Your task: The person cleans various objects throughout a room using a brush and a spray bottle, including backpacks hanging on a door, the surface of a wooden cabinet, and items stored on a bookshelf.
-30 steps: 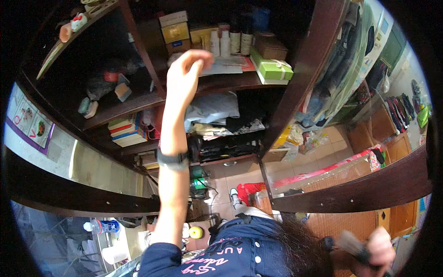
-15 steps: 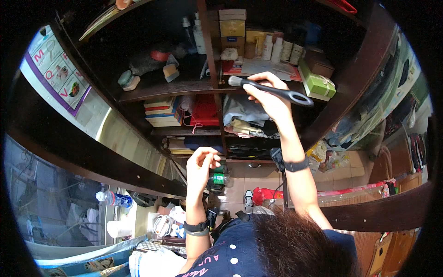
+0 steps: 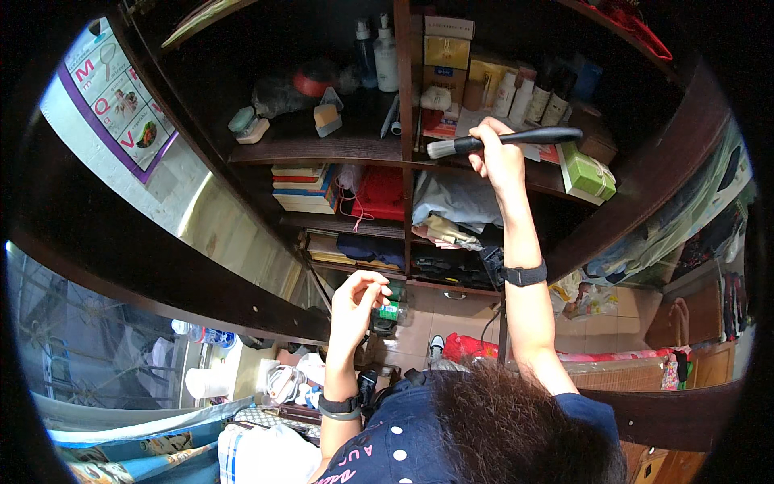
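Observation:
My right hand is closed round a black-handled brush with pale grey bristles. The brush lies nearly level, bristles to the left, in front of the upper right compartment's shelf edge. Lower and to the left, my left hand hangs in the air with loosely curled fingers, and nothing shows in it. Behind the brush stand white bottles, stacked boxes and a green box with a ribbon.
Dark wooden shelves fill the space ahead, split by an upright divider. At left are spray bottles and a two-tone block. Below sit books, a red cloth and folded clothes. A green-labelled bottle is beyond my left hand.
The brush has swung so its handle end is higher, and my right hand has turned with it. The view has shifted, moving the shelves rightward in the picture. My left hand stays loosely curled.

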{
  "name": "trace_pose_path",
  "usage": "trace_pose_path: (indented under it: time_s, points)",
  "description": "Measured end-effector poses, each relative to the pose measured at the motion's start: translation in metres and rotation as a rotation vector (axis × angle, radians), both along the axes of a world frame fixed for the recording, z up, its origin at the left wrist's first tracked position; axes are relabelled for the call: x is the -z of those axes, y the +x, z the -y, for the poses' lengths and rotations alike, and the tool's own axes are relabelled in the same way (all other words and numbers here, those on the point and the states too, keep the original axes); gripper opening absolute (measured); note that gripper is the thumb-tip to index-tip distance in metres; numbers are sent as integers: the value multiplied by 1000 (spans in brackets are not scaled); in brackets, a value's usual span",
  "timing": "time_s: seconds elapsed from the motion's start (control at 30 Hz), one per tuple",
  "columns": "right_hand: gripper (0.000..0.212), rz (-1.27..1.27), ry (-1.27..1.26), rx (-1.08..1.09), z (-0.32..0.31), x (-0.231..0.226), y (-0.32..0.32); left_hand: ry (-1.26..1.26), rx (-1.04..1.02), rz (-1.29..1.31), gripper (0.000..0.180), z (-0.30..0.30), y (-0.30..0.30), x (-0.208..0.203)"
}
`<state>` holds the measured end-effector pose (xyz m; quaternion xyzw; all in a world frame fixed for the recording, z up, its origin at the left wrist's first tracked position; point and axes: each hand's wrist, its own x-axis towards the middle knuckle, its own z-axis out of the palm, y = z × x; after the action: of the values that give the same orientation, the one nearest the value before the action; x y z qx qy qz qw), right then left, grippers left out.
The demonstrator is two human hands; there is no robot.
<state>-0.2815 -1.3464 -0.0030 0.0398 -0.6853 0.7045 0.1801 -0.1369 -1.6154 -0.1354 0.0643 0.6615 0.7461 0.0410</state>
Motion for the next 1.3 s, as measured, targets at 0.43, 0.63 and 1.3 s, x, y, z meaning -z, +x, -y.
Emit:
trace_pose_path:
  time_s: [0.43,0.63,1.3]
  points:
    - [24,29,180,-88,26,6,3,-14,33,4,12,-11,-3,9]
    - [25,295,258,-414,10,35,49,0,-37,38,12,9,4,16]
    - [27,423,48,-66,33,249,0,-58,-41,119,13,6,28,31]
